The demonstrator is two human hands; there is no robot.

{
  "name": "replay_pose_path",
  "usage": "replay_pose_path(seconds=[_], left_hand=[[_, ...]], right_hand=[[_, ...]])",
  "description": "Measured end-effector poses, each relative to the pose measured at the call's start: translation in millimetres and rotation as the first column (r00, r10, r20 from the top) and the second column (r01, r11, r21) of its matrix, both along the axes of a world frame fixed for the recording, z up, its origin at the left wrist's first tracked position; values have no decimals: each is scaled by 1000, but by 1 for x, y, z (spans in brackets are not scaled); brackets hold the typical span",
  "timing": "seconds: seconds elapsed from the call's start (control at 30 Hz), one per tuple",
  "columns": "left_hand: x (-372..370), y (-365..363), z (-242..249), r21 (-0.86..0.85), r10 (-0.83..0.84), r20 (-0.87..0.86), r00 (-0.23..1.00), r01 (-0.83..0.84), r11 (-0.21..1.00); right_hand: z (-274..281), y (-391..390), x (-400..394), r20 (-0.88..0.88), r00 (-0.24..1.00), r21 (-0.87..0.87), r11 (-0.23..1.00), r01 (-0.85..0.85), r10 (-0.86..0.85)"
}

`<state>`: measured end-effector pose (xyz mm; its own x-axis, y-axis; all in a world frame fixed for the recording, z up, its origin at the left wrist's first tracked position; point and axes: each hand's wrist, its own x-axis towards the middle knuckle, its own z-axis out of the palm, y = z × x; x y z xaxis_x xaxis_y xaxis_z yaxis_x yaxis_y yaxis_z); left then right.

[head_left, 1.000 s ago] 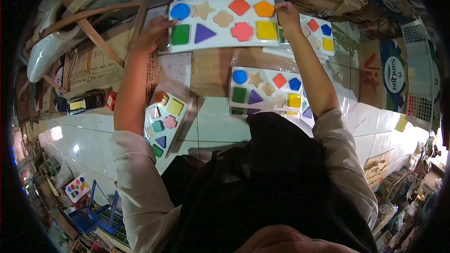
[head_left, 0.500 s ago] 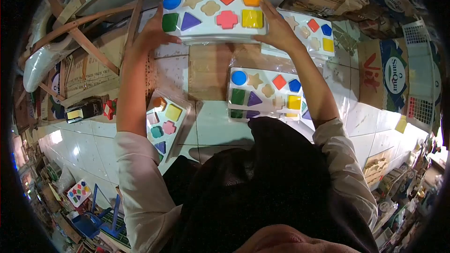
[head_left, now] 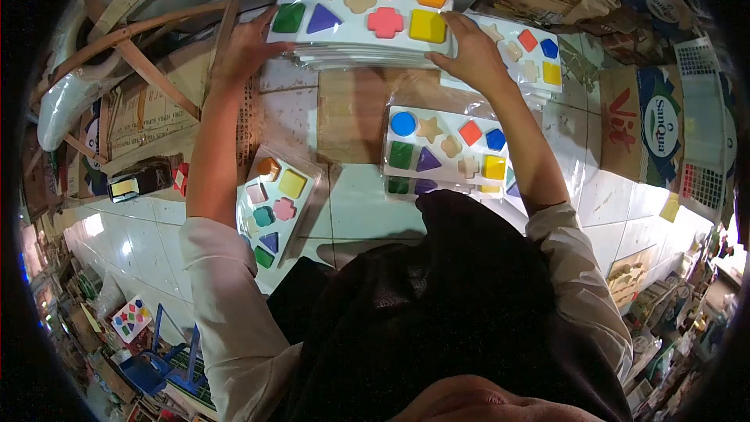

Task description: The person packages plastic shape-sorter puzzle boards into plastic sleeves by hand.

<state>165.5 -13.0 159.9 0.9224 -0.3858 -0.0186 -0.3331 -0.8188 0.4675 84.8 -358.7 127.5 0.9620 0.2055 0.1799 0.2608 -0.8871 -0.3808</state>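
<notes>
A stack of white shape puzzle boards [head_left: 351, 27] in clear plastic lies at the top of the view, its coloured shapes facing up. My left hand [head_left: 246, 48] grips the left end of this stack, thumb at the front edge. The right end is held by my right hand [head_left: 471, 51], with the thumb at the front side and the fingers by the yellow square. Beside my right hand lies another pile of puzzle boards [head_left: 522, 70], partly covered by that hand. Nearer to me are wrapped puzzle boards [head_left: 445, 168], partly hidden by dark cloth.
A tilted wrapped puzzle board [head_left: 273, 211] lies on the tiled floor [head_left: 361, 203] at left. A brown cardboard piece [head_left: 351, 121] sits below the stack. A wooden frame [head_left: 156, 78] stands left, a cardboard box [head_left: 637, 125] right. Blue plastic items [head_left: 148, 371] are at lower left.
The held stack appears slightly further right and tilted, with more layers of its front side showing. Both hands stay on its ends. The whole view has shifted a little.
</notes>
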Motion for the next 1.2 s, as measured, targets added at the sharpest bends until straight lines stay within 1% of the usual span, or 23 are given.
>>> replay_pose_path(seconds=[0.1,0.17,0.23,0.27,0.33,0.37,0.43,0.47,0.53,0.63,0.7,0.77,0.8,0.83,0.9,0.97,1.0,1.03,1.07,1.1,1.13,1.17,1.2], left_hand=[[3,-5,-6,5,-2,48,999,2,1000],[8,0,-19,9,-18,92,996,18,1000],[11,10,-35,-261,-12,112,994,41,964],[13,15,-49,-260,-19,113,993,48,965],[9,16,-62,-442,56,15,998,-43,896],[10,19,-66,-440,52,12,999,-41,897],[-2,4,-39,-198,63,74,995,-48,979],[-1,4,-41,-202,71,74,995,-55,978],[0,5,-43,-67,59,168,984,-48,997],[-6,2,-43,-182,41,188,981,-6,983],[0,9,-44,-159,-14,171,985,42,986],[6,21,-52,-35,61,130,990,-57,998],[2,26,-52,-2,88,265,960,-91,996],[1,34,-46,-8,70,254,965,-70,998],[-4,44,-28,295,94,111,989,-123,948],[-28,36,-5,187,197,-235,952,-155,970],[-39,27,-10,93,138,-340,930,-113,989],[-48,17,-26,-4,74,-439,895,-84,996],[-56,8,-54,-80,-57,-455,889,23,997],[-66,1,-83,-157,-181,-461,869,121,980],[-83,-15,-97,-214,-217,-545,810,116,970],[-103,-34,-109,-266,-250,-620,743,101,959],[-119,-48,-132,-278,-236,-656,716,61,959]], right_hand=[[-2,-7,4,14,1000,47,999,3,-4],[-5,-5,4,53,998,16,999,-29,28],[-11,-2,3,86,995,-7,999,-51,51],[-14,0,4,131,988,-13,997,-76,77],[-15,-1,4,171,980,-17,995,-97,98],[-14,-1,3,169,982,-15,997,-81,83],[-14,-2,3,165,983,-19,997,-72,74],[-17,-4,4,164,984,-40,997,-69,75],[-17,-5,7,158,983,-63,995,-79,88],[-15,-6,7,157,981,-150,984,-91,115],[-10,-10,4,179,974,-164,981,-106,136],[-1,-20,-2,169,978,-152,983,-100,125],[1,-29,-8,175,977,-201,976,-82,118],[6,-37,-13,184,977,-252,966,-62,111],[26,-50,-36,109,993,-342,940,-7,47],[24,-76,-59,24,1000,-403,915,1,10],[16,-95,-71,-5,1000,-357,934,-20,20],[7,-111,-84,-157,986,-387,922,-3,-62],[-1,-124,-97,-303,943,-416,909,3,-142],[-6,-131,-106,-470,865,-468,880,-76,-175],[-11,-134,-113,-616,759,-497,851,-167,-210],[-15,-135,-126,-630,746,-472,869,-150,-213],[-38,-145,-133,-711,667,-446,876,-183,-222]])
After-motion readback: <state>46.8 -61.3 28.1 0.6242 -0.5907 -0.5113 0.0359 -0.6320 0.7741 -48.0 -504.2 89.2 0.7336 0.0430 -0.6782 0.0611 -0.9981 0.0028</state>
